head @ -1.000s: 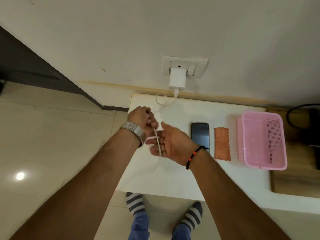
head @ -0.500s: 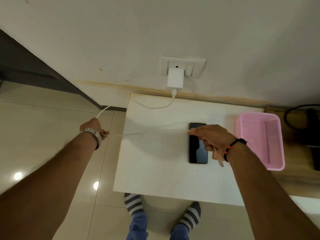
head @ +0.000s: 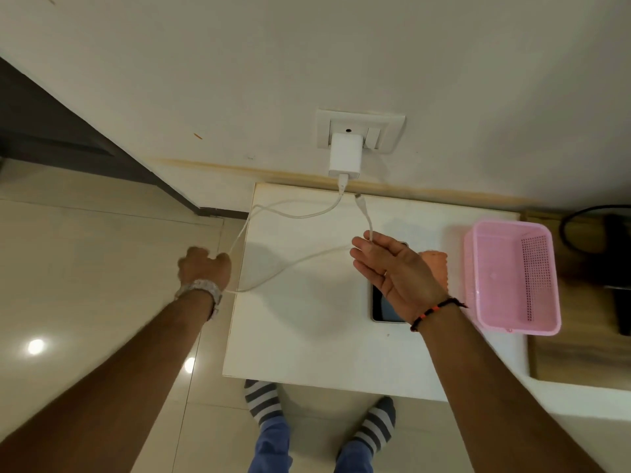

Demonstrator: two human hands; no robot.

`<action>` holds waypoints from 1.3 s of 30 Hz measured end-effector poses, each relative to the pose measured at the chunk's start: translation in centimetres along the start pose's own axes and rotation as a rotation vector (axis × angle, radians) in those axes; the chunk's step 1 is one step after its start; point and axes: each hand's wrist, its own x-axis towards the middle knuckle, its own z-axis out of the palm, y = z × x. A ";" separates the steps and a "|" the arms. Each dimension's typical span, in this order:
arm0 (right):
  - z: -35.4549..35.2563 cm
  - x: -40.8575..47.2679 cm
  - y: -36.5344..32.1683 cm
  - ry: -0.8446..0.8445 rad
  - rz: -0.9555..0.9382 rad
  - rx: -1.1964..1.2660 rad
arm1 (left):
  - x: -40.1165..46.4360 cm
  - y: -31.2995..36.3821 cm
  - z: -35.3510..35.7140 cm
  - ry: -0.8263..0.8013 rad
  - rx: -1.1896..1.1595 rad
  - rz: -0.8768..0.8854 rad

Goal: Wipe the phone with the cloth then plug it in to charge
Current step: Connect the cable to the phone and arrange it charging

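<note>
A dark phone (head: 386,307) lies flat on the white table (head: 307,336), mostly hidden under my right hand (head: 392,268). That hand pinches the white charging cable (head: 290,268) near its free plug (head: 360,200), which points toward the wall. My left hand (head: 203,266), off the table's left edge, is closed around a middle stretch of the same cable. The cable runs from the white charger (head: 345,155) in the wall socket (head: 360,131). An orange cloth (head: 435,264) peeks out to the right of my right hand.
A pink plastic basket (head: 512,278) stands on the table's right side. A wooden surface (head: 580,356) with a dark cable and dark object lies further right. My striped-socked feet (head: 263,401) stand on the tiled floor below the table's front edge.
My right hand has turned palm-up and lifted the cable's plug end above the phone. The cable, earlier pulled taut between my hands, now hangs slack. My left hand moved right, nearer the table.
</note>
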 end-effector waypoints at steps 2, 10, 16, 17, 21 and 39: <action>0.7 -0.2 0.7 0.173 -0.107 -0.134 | -2.6 1.4 0.2 0.193 -0.013 0.316; 2.7 -0.7 1.1 0.404 -0.131 -0.308 | -11.5 5.7 5.1 -0.478 -0.130 0.744; 2.8 -1.2 0.0 0.272 -0.034 -0.307 | -13.5 7.9 7.7 -0.856 0.018 0.745; 2.6 -1.1 -0.1 0.298 -0.040 -0.345 | -13.6 8.0 7.8 -0.871 0.009 0.721; 1.3 -0.7 -0.7 0.302 -0.020 -0.405 | -13.9 7.2 8.4 -0.870 0.173 0.707; -4.6 -0.1 2.5 0.732 0.052 -0.709 | -13.3 10.1 16.3 -0.714 -0.019 0.163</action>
